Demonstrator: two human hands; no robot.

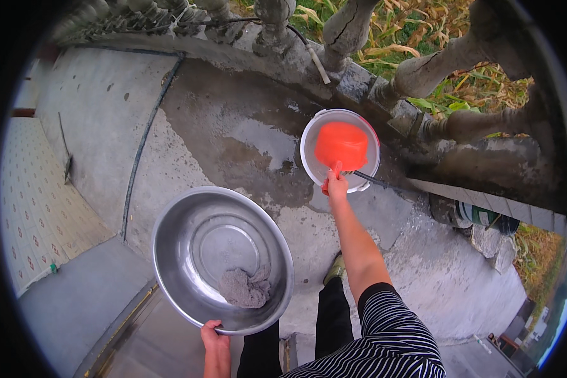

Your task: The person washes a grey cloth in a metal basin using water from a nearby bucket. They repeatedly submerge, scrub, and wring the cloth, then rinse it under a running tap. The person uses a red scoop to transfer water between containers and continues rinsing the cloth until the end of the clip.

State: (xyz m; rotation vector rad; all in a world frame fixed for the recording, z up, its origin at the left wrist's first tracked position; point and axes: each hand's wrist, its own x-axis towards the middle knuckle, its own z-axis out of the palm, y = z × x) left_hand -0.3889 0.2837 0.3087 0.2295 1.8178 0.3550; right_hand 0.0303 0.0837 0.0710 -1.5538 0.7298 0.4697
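Observation:
My left hand [214, 334] grips the near rim of a wide stainless steel basin [227, 241], its inside turned up towards me. A crumpled greyish cloth [245, 287] lies in the basin, low on its near side. Farther forward, my right hand [335, 183] is closed around the handle of an orange-red plastic dipper [341, 145]. The dipper's bowl is over the mouth of a white plastic bucket [309, 163]; how deep it sits inside I cannot tell. Beside my right hand, a dark hose or rod [371, 178] crosses the bucket's rim.
Wet concrete [231, 132] surrounds the bucket. A stone balustrade [354, 28] runs along the far and right side, with dry corn plants [397, 42] beyond. A white-ended pipe [319, 66] pokes through it. A dark hose [146, 141] lies across the floor at left, near a tiled surface [42, 203].

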